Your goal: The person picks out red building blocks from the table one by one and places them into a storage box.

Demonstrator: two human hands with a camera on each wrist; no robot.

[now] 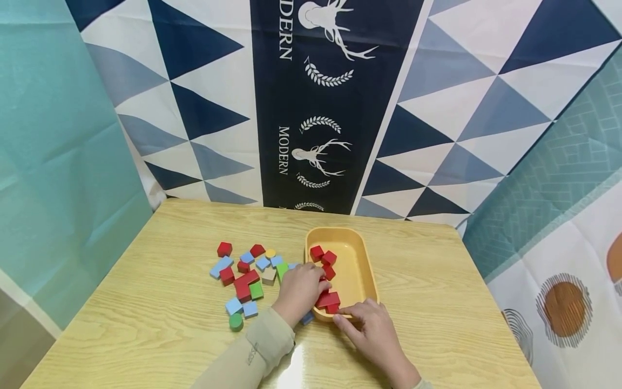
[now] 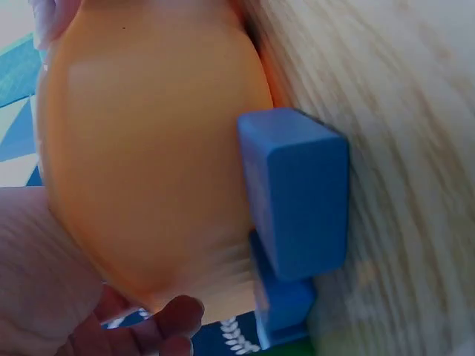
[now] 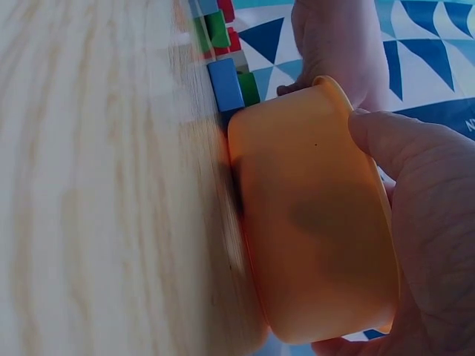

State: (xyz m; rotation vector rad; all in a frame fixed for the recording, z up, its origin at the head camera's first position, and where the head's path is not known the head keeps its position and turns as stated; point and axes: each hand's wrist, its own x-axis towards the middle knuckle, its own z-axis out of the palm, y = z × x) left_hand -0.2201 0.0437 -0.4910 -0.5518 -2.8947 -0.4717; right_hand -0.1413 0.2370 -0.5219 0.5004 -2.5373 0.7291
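Note:
My left hand [image 1: 299,289] reaches over the left wall of a yellow-orange plastic tray [image 1: 360,265], its fingertips among red blocks [image 1: 329,299] inside. Red shows between those fingers, but whether they pinch a block is hidden. The left wrist view shows this hand [image 2: 44,274] beside the tray's outer wall [image 2: 156,163]. At the tray's near right corner, my right hand [image 1: 371,329] grips the rim. Seen from the right wrist, the thumb [image 3: 393,137] lies on the rim and other fingertips show at the tray's lower end. More red blocks [image 1: 329,258] lie along the tray's left side.
Left of the tray, blocks lie scattered on the wooden table [image 1: 146,292]: red [image 1: 247,282], light blue [image 1: 234,306], green [image 1: 256,290] and a green cylinder [image 1: 236,322]. A blue block [image 2: 304,193] stands close against the tray's outer wall. Patterned cloth [image 1: 311,108] hangs behind the table.

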